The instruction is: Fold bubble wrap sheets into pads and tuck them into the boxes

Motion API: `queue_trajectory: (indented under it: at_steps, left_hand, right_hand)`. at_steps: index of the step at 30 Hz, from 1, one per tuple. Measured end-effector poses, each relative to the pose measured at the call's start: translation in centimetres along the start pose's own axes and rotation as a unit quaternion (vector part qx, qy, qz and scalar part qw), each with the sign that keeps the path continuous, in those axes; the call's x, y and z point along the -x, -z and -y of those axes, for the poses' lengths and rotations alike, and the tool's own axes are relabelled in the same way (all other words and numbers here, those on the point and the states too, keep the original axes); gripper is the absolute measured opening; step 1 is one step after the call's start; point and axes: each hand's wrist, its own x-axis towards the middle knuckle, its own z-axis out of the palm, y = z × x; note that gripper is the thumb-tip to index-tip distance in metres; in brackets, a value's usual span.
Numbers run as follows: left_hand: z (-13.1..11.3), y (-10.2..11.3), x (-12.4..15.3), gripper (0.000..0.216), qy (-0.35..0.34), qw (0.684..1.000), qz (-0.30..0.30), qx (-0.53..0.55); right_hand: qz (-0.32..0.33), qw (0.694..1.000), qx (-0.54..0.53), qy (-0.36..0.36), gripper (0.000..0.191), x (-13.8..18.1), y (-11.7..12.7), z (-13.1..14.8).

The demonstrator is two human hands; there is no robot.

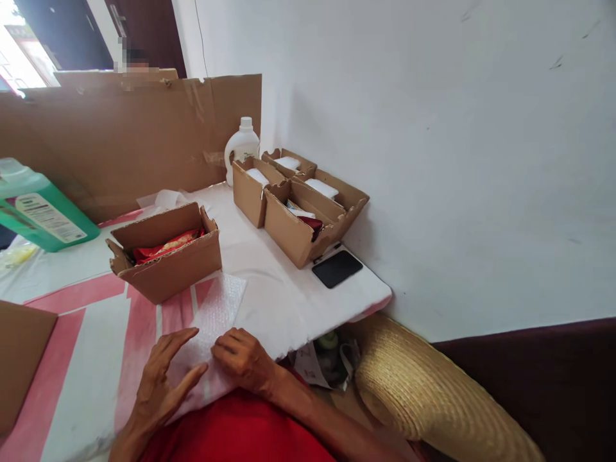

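A clear sheet of bubble wrap [219, 308] lies on the cloth-covered table, close in front of me. My left hand [163, 375] is at its left side, thumb and fingers spread apart, holding nothing. On the near right edge of the wrap rests my right hand [243, 359], its fingers curled in and closed at the plastic; the fingertips are partly hidden. Just beyond the wrap stands an open cardboard box [173, 269] with a red, gold-patterned packet [168, 247] inside.
Several open cardboard boxes [289, 224] hold white packages by the wall. A black phone [337, 268] lies near the table's right edge. A white bottle [243, 151], a green jug [48, 212] and a cardboard partition [144, 141] stand farther back. A straw hat [414, 378] is below right.
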Motion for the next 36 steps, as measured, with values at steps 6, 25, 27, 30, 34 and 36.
queue_trajectory:
  at_steps: [6,25,27,30,34,36]
  left_hand:
    - [1.9,-1.1,0.8,0.034,-0.064,0.998,0.028,-0.007]
    - [-0.8,-6.2,0.1,0.044,0.118,0.985,-0.063,-0.113]
    - [-1.3,-5.9,0.0,0.047,0.076,0.982,-0.103,-0.141]
    - [-1.7,-5.3,0.4,0.043,-0.041,0.974,-0.130,-0.182]
    - [-1.2,-5.0,1.2,0.037,-0.150,0.970,-0.034,-0.190]
    - [-0.7,-5.2,1.3,0.036,-0.148,0.971,-0.020,-0.185]
  right_hand:
    - [-0.106,0.969,-0.186,-0.126,0.023,2.0,2.0,0.2]
    - [-0.070,0.924,-0.069,-0.371,0.019,0.7,0.5,-0.8]
    - [-0.049,0.920,-0.052,-0.386,0.018,0.3,0.6,-0.9]
    - [-0.027,0.915,-0.032,-0.402,0.015,-0.2,0.8,-1.0]
    - [-0.037,0.916,-0.035,-0.399,0.014,-0.3,0.8,-1.0]
    - [-0.076,0.926,-0.045,-0.368,0.013,0.3,1.1,-0.8]
